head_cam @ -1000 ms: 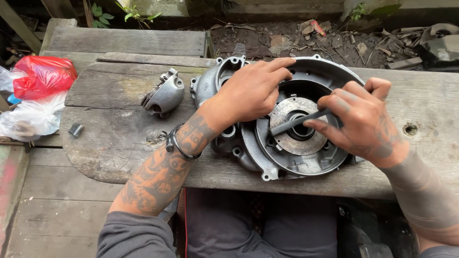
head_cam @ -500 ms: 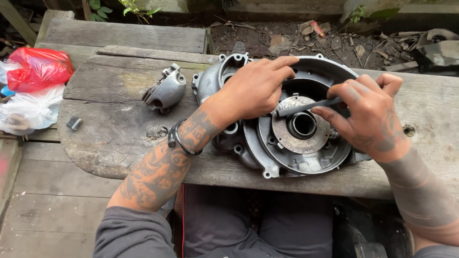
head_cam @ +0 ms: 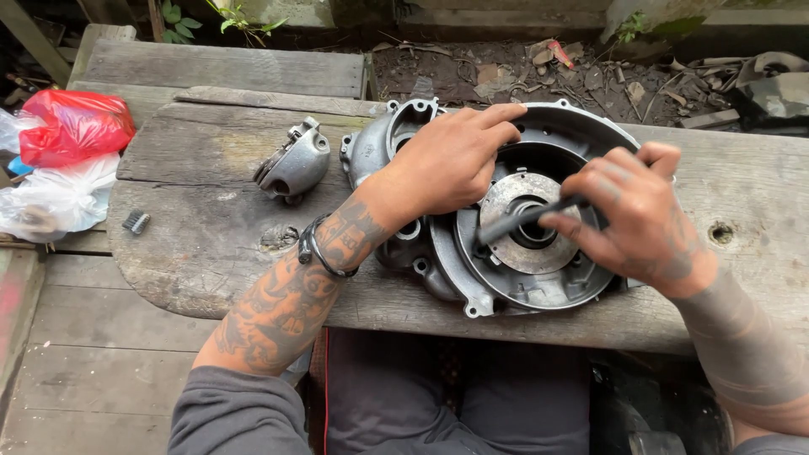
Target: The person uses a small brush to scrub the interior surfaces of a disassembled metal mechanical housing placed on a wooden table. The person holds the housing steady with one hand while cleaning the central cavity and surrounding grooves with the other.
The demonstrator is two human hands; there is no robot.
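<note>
**File on the disc, slip risk**

Right hand (head_cam: 640,223) fingers pinched shut on a dark file (head_cam: 527,216), tip across the round disc (head_cam: 524,221) inside the casing (head_cam: 539,278). Left hand (head_cam: 447,160) lies flat on the casing, gripping nothing. A slip could gouge the disc or catch those knuckles. Weathered plank table (head_cam: 202,227), dirt and rubble beyond.

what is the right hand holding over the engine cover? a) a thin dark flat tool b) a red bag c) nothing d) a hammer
a: the right hand pinches a thin dark flat tool lying across the round plate inside the engine cover.
</note>
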